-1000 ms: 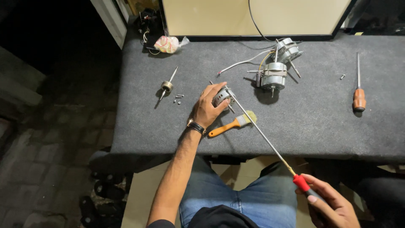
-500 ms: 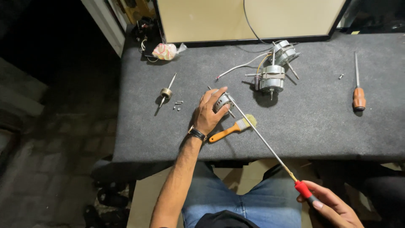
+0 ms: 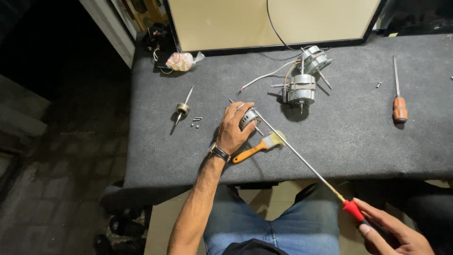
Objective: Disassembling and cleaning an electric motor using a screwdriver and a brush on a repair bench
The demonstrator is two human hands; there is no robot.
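Resting on the grey worktop [image 3: 354,141], the left hand [image 3: 234,130] has its grip clamped over a small metal motor part [image 3: 248,119] near the middle of the surface. The right hand [image 3: 394,233], off the front edge at five o'clock, has its grip closed on the red handle of a long screwdriver [image 3: 302,158], whose thin shaft slants up to the motor part and meets it. An orange-handled paintbrush [image 3: 258,147] lies just beside the left hand, under the shaft. At two o'clock of the held part sit two larger motors [image 3: 304,78] with wires. At nine o'clock lie a rotor on its shaft [image 3: 182,108] and some small screws [image 3: 196,121]. A second screwdriver [image 3: 399,99] with an orange handle lies well apart at three o'clock. A crumpled plastic bag [image 3: 181,61] rests at eleven o'clock by the cream board [image 3: 264,21].
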